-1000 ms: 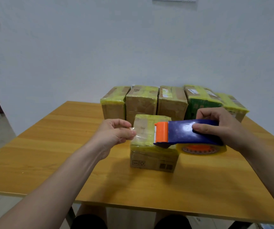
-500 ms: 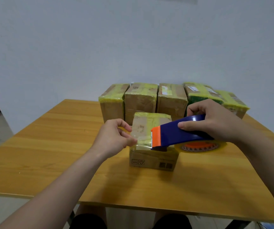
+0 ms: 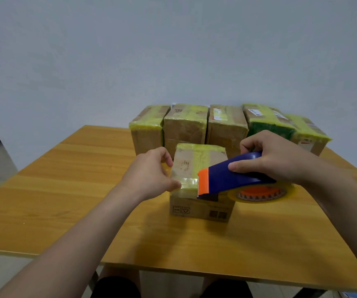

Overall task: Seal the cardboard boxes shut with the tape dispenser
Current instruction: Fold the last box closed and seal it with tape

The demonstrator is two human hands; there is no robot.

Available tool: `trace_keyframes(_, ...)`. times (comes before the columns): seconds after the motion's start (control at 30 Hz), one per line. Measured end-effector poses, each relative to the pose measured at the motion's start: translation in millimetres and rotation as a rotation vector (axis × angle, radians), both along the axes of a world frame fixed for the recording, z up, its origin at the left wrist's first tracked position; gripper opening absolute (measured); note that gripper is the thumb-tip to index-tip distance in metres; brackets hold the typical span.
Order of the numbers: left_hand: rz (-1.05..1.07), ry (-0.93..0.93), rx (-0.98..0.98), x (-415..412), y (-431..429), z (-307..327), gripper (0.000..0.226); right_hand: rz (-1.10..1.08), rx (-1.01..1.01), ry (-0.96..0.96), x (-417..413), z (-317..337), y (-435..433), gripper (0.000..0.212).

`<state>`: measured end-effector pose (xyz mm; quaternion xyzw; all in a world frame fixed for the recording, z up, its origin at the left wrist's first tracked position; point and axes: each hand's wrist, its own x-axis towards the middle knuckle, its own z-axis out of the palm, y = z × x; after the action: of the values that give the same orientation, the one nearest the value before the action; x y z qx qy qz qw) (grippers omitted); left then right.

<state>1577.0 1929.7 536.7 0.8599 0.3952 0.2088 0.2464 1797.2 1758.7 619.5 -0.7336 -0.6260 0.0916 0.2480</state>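
Note:
A small cardboard box (image 3: 199, 208) with yellowish tape over its top stands in the middle of the wooden table (image 3: 65, 201). My right hand (image 3: 274, 160) grips the blue tape dispenser (image 3: 233, 177), whose orange toothed head rests on the box's front top edge. Its tape roll (image 3: 261, 193) hangs to the right of the box. My left hand (image 3: 151, 175) pinches the free end of the clear tape (image 3: 188, 182) against the box's left front corner.
Several taped cardboard boxes (image 3: 186, 125) stand in a row along the table's back edge by the white wall, one of them green (image 3: 268, 127). The table's near edge runs just above my knees. Floor shows at the left.
Both hands have come down onto the box. The dispenser tilted and its head lowered onto the box top, and the left hand brought the tape end down against the box's left corner.

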Motion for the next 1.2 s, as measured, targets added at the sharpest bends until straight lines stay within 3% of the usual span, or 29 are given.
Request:
trace_keyframes(0.1,0.06,0.168,-0.025,-8.8,11.5,12.5,0.055,0.004,-0.006,0.006,-0.6,0.4,0.9,0.044)
trace_keyframes(0.17,0.06,0.177,-0.036,-16.0,20.1,18.2,0.043,0.006,-0.01,0.013,-0.3,0.3,1.5,0.046)
trace_keyframes(0.3,-0.031,-0.131,0.09,-4.3,14.1,10.1,0.009,0.015,-0.021,0.031,-0.1,0.5,3.1,0.048)
trace_keyframes(0.37,-0.181,-0.199,0.031,11.5,1.7,-1.3,0.023,0.014,-0.021,0.04,0.9,-0.3,3.3,0.047)
trace_keyframes(0.5,-0.359,-0.088,-0.056,26.0,-4.2,-30.2,0.042,0.014,-0.016,0.056,5.6,-5.4,-0.3,0.051)
trace_keyframes(0.9,-0.372,-0.118,-0.017,21.6,1.6,-41.8,0.041,0.029,0.03,0.09,24.1,-6.4,-22.0,0.061)
trace_keyframes(1.2,-0.374,-0.111,-0.023,21.4,2.9,-40.8,0.04,0.009,0.056,0.091,31.6,-9.3,-26.2,0.048)
